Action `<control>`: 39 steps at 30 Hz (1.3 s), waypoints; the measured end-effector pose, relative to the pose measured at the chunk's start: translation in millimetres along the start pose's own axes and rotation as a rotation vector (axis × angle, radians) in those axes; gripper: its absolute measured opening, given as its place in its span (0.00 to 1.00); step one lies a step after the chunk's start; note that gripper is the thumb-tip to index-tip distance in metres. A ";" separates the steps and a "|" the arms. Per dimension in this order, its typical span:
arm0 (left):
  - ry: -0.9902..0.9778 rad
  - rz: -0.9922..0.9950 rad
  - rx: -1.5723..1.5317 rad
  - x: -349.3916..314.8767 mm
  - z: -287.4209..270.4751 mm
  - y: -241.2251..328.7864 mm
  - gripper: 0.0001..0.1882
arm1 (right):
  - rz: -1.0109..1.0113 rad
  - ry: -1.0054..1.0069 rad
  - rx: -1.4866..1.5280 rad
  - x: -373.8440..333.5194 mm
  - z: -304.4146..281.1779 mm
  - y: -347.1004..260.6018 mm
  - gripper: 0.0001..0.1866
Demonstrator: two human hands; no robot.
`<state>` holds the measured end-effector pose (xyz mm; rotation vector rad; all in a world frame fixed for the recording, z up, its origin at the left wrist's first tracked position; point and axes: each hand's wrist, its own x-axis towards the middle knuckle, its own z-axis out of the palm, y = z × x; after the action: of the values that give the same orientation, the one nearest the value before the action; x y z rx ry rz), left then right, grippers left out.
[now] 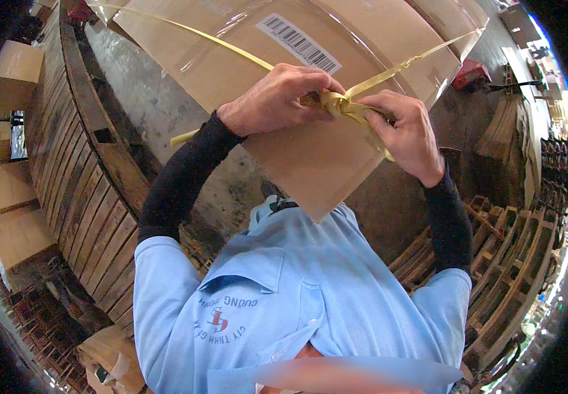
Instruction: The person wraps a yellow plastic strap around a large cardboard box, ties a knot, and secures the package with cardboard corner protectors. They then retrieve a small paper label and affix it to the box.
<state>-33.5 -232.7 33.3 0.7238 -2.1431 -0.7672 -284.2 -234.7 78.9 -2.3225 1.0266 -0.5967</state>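
A yellow strap (410, 63) crosses the top of a large brown cardboard box (326, 161) and comes together in a loose knot at the near side. My left hand (289, 97) pinches the strap just left of the knot. A loose strap end sticks out beneath my left wrist. On the knot's right, my right hand (407, 128) grips another part of the strap between thumb and fingers, with a tail hanging below. A white barcode label (299, 43) is on the box beyond my left hand, under shiny clear film.
Wooden slats (77, 190) run along the left, with cardboard boxes (18, 233) beyond them. Wooden pallets (504, 262) lie at the lower right. A red object (470, 73), perhaps part of a pallet jack, is at the box's right corner. Concrete floor shows between.
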 end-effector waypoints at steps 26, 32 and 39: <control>-0.001 0.083 0.120 7.9 -19.0 -20.4 0.20 | -0.377 -0.169 -0.348 23.7 -15.4 23.6 0.17; -0.072 0.030 0.120 7.5 -20.8 -25.1 0.19 | -0.495 -0.103 -0.260 33.7 -12.8 31.3 0.17; 0.063 -0.251 -0.360 5.7 -17.9 -13.4 0.16 | -0.560 -0.215 -0.179 44.1 -14.7 27.1 0.13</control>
<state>-19.4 -250.7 36.2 0.8162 -1.8080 -1.2089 -280.1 -288.3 81.3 -2.7748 0.3323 -0.4539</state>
